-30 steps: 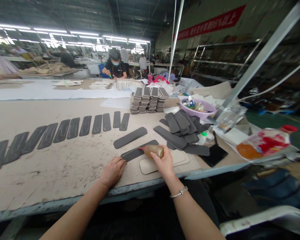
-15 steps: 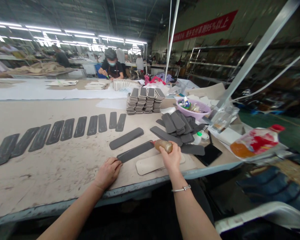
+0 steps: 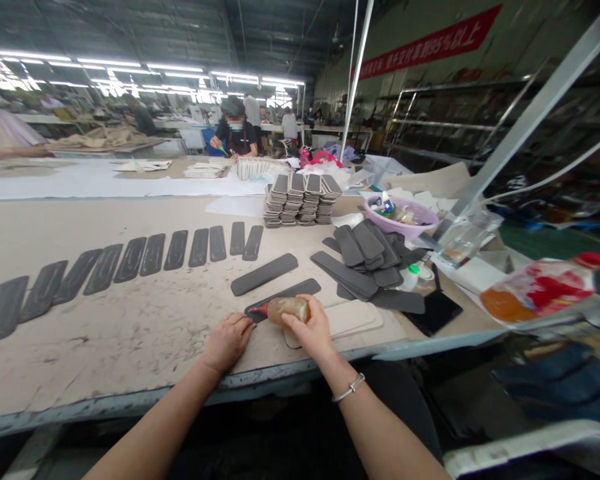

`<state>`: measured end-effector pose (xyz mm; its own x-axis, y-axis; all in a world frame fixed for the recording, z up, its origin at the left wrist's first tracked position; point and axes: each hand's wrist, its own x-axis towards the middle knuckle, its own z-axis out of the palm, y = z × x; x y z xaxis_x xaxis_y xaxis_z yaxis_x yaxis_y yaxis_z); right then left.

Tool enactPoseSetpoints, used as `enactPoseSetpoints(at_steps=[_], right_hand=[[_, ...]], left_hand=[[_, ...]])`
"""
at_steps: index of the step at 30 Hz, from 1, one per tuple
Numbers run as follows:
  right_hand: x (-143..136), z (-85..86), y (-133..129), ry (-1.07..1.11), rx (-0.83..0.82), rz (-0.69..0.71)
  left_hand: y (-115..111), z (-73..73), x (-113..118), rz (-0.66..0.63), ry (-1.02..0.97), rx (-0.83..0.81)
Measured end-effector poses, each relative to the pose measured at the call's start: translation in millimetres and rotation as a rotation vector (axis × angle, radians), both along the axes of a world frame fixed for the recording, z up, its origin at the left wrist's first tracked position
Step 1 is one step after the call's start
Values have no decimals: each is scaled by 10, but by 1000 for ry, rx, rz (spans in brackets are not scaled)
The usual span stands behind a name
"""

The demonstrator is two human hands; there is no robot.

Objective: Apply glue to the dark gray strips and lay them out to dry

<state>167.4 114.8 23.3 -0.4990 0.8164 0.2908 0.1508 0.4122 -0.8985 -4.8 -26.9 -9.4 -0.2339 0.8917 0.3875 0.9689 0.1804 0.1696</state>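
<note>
My right hand (image 3: 307, 325) is wrapped round a brownish bottle (image 3: 289, 310), its red nozzle pointing left over a dark grey strip (image 3: 300, 289). At that strip's near-left end rests my left hand (image 3: 229, 341), fingers together, pressing on its edge. Another dark strip (image 3: 264, 274) lies just beyond. Beige strips (image 3: 355, 318) are partly under my right hand. A row of dark pieces (image 3: 145, 256) with shiny outlines runs across the left of the table.
Neat stacks (image 3: 300, 200) stand behind, with loose dark pieces (image 3: 370, 253) at their right. Further right are a purple basin (image 3: 403, 223), a black flat object (image 3: 437, 312), a red-capped jug (image 3: 540, 293) and a metal post (image 3: 525, 113). A person (image 3: 235, 130) works across the table.
My right hand has moved the bottle left along the strip, from its far end to near my left hand. The camera view has shifted slightly.
</note>
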Motion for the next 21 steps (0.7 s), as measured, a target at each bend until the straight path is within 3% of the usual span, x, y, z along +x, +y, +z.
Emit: enactPoseSetpoints(at_steps=[14, 21], right_hand=[[196, 133, 17, -76, -5, 49], [397, 153, 354, -122, 52, -131]], left_hand=[[1, -2, -3, -3, 27, -8], [17, 35, 6, 5, 43, -11]])
